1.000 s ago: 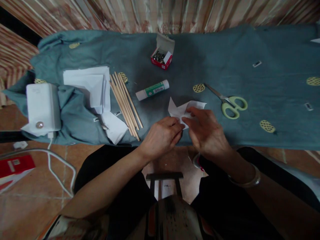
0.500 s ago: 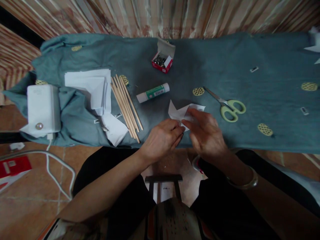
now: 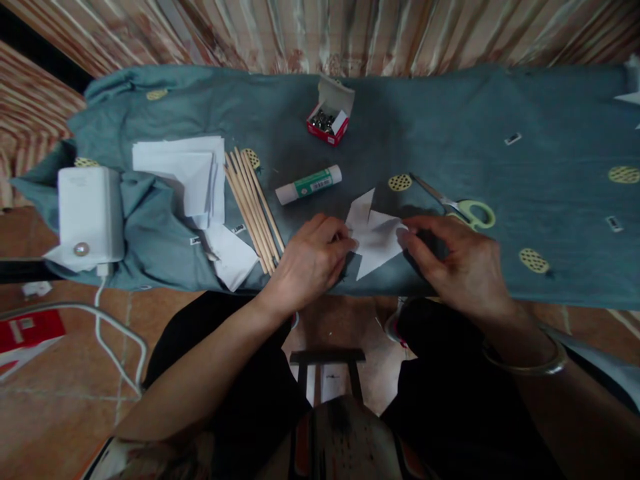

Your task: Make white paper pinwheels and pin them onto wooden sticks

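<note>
A folded white paper shape point(image 3: 376, 237) with pointed flaps lies on the blue-grey cloth point(image 3: 550, 120) near its front edge. My left hand point(image 3: 309, 262) pinches its left side with closed fingers. My right hand point(image 3: 463, 260) holds the paper's right edge between fingertips. Green-handled scissors point(image 3: 463, 207) lie just behind my right hand. A glue stick point(image 3: 309, 185) lies behind the paper. Several wooden sticks point(image 3: 251, 208) lie left of my left hand.
An open red box of metal pins point(image 3: 327, 120) stands at the back. A stack of white paper point(image 3: 183, 170) and a loose sheet point(image 3: 231, 253) lie left. A white box point(image 3: 90, 213) with a cable sits at the left edge. Tiled floor lies below.
My hands have drawn apart, the right one moving right toward the scissors. The paper has opened out and turned, showing larger triangular flaps.
</note>
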{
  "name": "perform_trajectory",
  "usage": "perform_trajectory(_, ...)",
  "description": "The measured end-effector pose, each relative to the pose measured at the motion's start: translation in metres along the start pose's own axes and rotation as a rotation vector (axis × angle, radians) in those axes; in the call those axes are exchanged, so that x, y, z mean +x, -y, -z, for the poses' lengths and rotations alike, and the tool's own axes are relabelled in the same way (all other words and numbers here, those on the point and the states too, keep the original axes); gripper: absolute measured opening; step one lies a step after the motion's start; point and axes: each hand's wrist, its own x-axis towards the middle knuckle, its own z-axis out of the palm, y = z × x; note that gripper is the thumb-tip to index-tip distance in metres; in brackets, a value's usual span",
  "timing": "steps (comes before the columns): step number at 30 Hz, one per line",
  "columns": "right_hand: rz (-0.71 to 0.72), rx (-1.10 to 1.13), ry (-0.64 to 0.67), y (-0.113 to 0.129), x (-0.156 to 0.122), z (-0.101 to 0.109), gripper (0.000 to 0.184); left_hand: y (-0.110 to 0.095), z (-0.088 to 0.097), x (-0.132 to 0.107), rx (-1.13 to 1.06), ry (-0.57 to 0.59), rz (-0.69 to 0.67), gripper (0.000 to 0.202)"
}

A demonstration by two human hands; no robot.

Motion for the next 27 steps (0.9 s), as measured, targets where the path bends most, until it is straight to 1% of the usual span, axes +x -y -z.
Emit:
perform_trajectory(3,-0.085,0.021,0.01,0.004,-0.002,0.002,0.011,0.002,0.002,0.0,0.004,-0.003,0.012,0.021)
perform_trajectory(6,-0.123,0.052,0.02,0.006,-0.003,0.003,0.008,-0.003,0.0,-0.001,-0.021,0.004,-0.006,0.021)
perform_trajectory(10,-0.111,0.079,0.028,0.007,-0.005,0.001,0.009,-0.012,-0.005,-0.002,-0.022,0.048,-0.067,0.03)
perform_trajectory(13,-0.105,0.088,0.042,0.006,-0.007,0.0,0.008,-0.015,-0.007,-0.001,0.044,0.08,-0.081,0.025)
perform_trajectory(17,-0.103,0.08,0.057,0.006,-0.007,0.0,0.008,-0.017,-0.006,0.0,0.086,0.084,-0.1,0.021)
perform_trajectory(20,-0.059,0.048,0.051,0.005,-0.006,0.001,0.008,-0.019,-0.006,0.0,0.076,0.081,-0.106,0.022)
perform_trajectory(24,0.052,0.031,0.034,0.004,-0.005,0.0,0.01,-0.02,-0.008,-0.001,0.059,0.056,-0.111,0.024)
perform_trajectory(27,0.081,0.034,0.021,0.003,-0.005,0.0,0.012,-0.019,-0.009,-0.002,0.056,0.043,-0.106,0.024)
